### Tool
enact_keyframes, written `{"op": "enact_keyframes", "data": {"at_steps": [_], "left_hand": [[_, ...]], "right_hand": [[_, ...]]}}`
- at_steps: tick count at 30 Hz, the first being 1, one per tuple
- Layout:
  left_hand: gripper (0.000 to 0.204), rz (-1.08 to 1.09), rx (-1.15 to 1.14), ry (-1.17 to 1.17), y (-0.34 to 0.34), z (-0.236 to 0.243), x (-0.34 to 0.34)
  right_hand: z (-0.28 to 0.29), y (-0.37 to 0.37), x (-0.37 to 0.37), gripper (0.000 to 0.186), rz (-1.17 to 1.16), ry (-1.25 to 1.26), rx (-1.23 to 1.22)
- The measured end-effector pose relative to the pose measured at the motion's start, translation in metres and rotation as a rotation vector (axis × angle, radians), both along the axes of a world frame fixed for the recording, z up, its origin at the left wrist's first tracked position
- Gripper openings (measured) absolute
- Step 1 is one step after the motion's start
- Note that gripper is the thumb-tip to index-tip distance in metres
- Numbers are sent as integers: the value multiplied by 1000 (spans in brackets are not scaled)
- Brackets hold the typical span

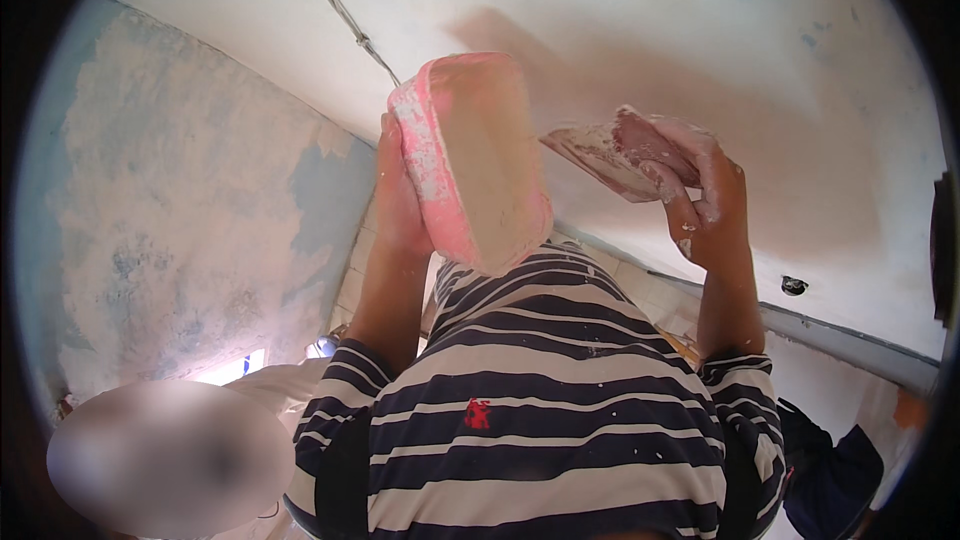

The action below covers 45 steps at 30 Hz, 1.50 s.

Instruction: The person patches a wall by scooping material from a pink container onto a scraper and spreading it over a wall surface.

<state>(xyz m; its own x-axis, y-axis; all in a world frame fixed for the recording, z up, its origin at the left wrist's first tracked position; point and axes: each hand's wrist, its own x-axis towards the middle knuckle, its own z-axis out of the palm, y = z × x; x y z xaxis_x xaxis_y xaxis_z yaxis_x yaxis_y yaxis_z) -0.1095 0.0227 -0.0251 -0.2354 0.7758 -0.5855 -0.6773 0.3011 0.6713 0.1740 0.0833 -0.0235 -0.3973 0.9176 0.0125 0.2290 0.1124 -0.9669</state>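
In my left hand (400,205) is a pink tub (428,165), gripped along its left side and tilted so its opening faces me. Smears of white cover the tub's outer wall, and a smooth pale paste (490,150) lies inside it. My right hand (712,190) is closed round a flat putty knife (600,155) caked with the same kind of paste. The knife's blade points left toward the tub, apart from its rim. Pale residue coats my right fingers and thumb.
A white wall (790,80) rises ahead, with loose cables (335,0) and a small dark round fitting (794,286). Patchy blue and beige plaster covers the left wall (190,190). Another person (170,460) is close at lower left. Dark cloth (835,480) hangs at lower right.
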Motion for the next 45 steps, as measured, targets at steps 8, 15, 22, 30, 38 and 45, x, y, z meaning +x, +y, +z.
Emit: {"op": "enact_keyframes", "data": {"at_steps": [8, 15, 22, 30, 38, 45], "left_hand": [[54, -85, -70, 80, 7, -2, 1], [54, -64, -126, 117, 3, -2, -2], [55, -39, -178, 116, 8, 4, 5], [57, -55, -119, 118, 6, -13, 5], [59, -115, -108, 151, -4, 24, 21], [57, -163, -70, 164, -3, 49, 32]], "right_hand": [[4, 18, -3, 48, 232, -229, 147], [2, 22, -19, 51, 263, -230, 281], [24, 44, -13, 62, 368, -236, -74], [-3, 35, -12, 47, 266, 9, -150], [22, 19, 8, 56, 316, 62, -207], [29, 14, 23, 52, 287, 153, -254]]}}
